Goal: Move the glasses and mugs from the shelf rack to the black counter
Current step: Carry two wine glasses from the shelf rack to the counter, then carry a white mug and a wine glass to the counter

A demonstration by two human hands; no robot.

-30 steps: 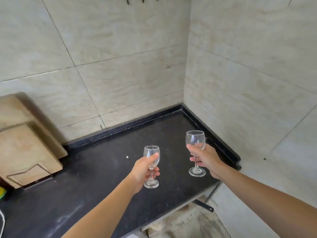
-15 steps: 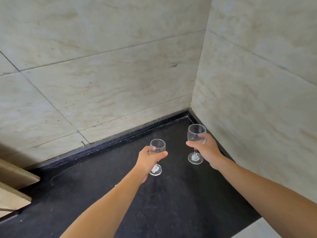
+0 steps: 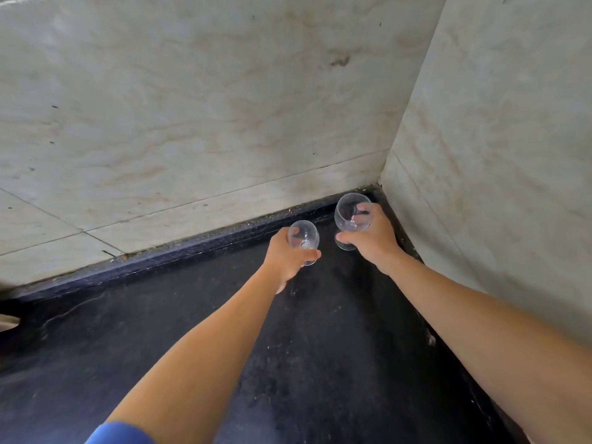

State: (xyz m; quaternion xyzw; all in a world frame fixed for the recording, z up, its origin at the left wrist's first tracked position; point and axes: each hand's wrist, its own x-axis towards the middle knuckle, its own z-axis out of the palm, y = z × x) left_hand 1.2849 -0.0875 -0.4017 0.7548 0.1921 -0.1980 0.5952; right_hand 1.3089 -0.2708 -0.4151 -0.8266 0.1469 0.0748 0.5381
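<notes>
You are bringing two stemmed glasses to the bench (image 3: 192,331) corner: left hand (image 3: 285,257) grasping the smaller glass (image 3: 303,238), right hand (image 3: 371,238) grasping the larger glass (image 3: 351,213). Next, I think, you are needing to set both feet flat before letting go.

Two clear stemmed glasses (image 3: 303,239) (image 3: 351,213), upright

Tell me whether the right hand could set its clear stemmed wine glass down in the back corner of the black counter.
Probably yes. The right hand holds its clear stemmed wine glass close to that corner of the black counter, and nothing stands there.
</notes>
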